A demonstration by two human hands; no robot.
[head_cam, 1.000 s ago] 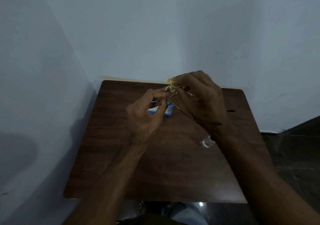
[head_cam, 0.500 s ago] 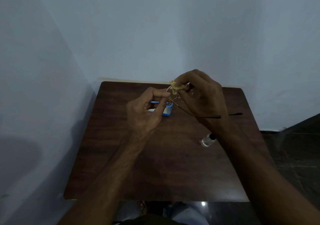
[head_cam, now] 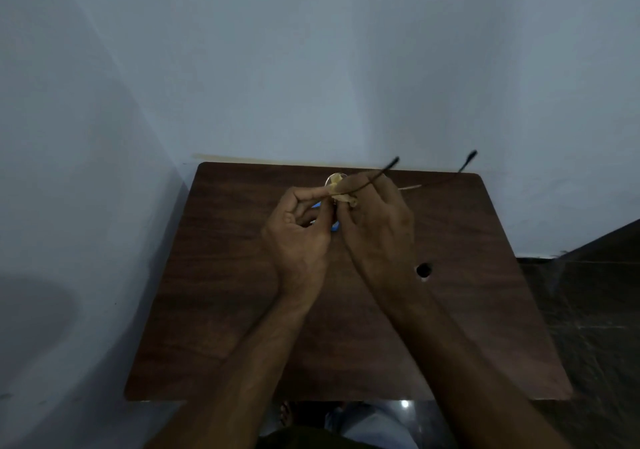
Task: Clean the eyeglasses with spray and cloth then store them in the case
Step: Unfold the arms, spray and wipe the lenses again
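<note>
The eyeglasses (head_cam: pixel 372 180) are thin wire-framed ones, held up above the far middle of the bench (head_cam: pixel 207 310). Their two slim arms point away to the right, each ending in a dark tip near the wall. A small yellow cloth (head_cam: pixel 341 195) is bunched around the lens end, where both hands meet. The left hand (head_cam: pixel 299 230) has its grip pinched narrow on the cloth and the frame edge; the right hand (head_cam: pixel 377 230) has its fingers closed around the cloth and the frame.

The lenses are mostly hidden by cloth and fingers; only a pale curved rim (head_cam: pixel 334 178) shows above the left fingertips. A blue case (head_cam: pixel 333 227) peeks out below, between the hands, most of it covered. Beside the right wrist a small round dark-topped thing (head_cam: pixel 423 270) stands on the bench, too dim to identify.
</note>
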